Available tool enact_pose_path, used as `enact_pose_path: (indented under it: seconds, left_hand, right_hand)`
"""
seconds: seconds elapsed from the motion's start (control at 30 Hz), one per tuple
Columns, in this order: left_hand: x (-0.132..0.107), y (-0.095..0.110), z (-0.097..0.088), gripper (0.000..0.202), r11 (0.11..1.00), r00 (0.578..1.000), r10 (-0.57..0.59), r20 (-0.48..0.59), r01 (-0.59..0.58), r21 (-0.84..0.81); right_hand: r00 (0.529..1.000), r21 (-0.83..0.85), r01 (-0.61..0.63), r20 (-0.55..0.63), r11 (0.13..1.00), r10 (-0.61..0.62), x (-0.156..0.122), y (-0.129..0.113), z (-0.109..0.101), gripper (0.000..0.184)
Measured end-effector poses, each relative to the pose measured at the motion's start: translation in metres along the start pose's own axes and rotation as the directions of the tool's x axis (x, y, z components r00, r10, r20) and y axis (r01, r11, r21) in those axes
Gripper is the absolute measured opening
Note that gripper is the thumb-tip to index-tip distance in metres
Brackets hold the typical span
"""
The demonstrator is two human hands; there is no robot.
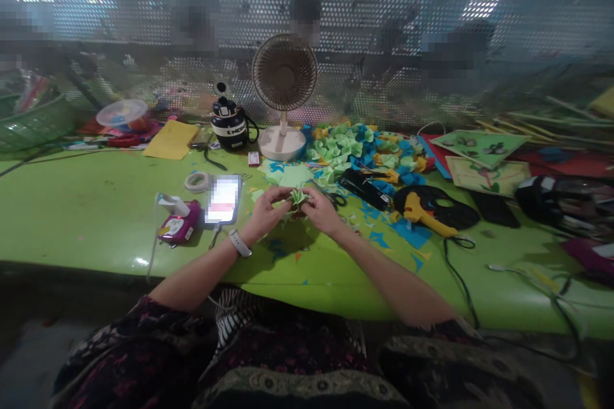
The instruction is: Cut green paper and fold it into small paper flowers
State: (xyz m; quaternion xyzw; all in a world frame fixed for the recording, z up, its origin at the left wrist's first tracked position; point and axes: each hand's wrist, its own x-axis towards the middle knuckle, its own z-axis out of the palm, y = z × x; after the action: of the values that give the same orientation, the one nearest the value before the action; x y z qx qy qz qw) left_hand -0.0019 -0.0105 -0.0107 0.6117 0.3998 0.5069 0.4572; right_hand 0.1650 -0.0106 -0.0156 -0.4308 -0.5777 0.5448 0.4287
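Note:
A small light-green folded paper flower (pixel 298 196) is held upright over the table, between my two hands. My left hand (pixel 267 209) pinches it from the left with thumb and fingers. From the right, my right hand (pixel 322 211) closes its fingers on it too. Just behind lies a pale green paper sheet (pixel 290 175). Dark scissor handles (pixel 339 200) show beside my right hand. A heap of green, blue and yellow paper flowers (pixel 345 146) is piled further back. Blue paper scraps (pixel 378 239) lie on the table to the right.
On the green table (pixel 96 204) a lit phone (pixel 223 199) and purple box (pixel 179 222) lie left. A fan (pixel 284 73) and dark flask (pixel 229 128) stand behind. A black stapler (pixel 365 190) and yellow glue gun (pixel 426 216) with trailing cord are at right.

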Motion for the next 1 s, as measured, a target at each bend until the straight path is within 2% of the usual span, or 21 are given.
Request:
enact_pose_path:
  seconds: [0.07,0.2,0.27,0.43,0.63,1.0]
  left_hand:
    - [0.002,-0.001,0.000,0.025,0.999,0.999,-0.024,-0.024,0.023,-0.047]
    - [0.005,-0.005,-0.002,0.029,0.964,0.984,-0.176,-0.021,0.168,-0.208]
    - [0.006,-0.006,-0.002,0.031,0.942,0.977,-0.213,-0.018,0.201,-0.268]
    - [0.006,-0.004,-0.002,0.028,0.903,0.968,-0.251,-0.005,0.232,-0.362]
    - [0.006,-0.006,-0.003,0.023,0.888,0.966,-0.258,0.023,0.246,-0.387]
    - [0.005,-0.002,-0.001,0.023,0.804,0.943,-0.326,0.069,0.315,-0.504]
  right_hand:
    - [1.000,-0.006,-0.017,-0.022,1.000,0.017,0.001,0.000,0.000,0.032]
    - [0.998,0.018,-0.041,-0.040,0.999,0.042,0.003,-0.001,0.000,0.024]
    - [0.998,0.055,-0.047,-0.039,0.997,0.050,0.003,-0.002,0.001,0.023]
    - [0.995,0.104,-0.083,-0.044,0.991,0.088,0.000,-0.008,0.003,0.024]
    - [0.992,0.093,-0.106,-0.059,0.990,0.112,-0.004,-0.011,0.003,0.025]
    - [0.990,0.109,-0.077,-0.111,0.991,0.089,-0.006,-0.010,0.007,0.028]
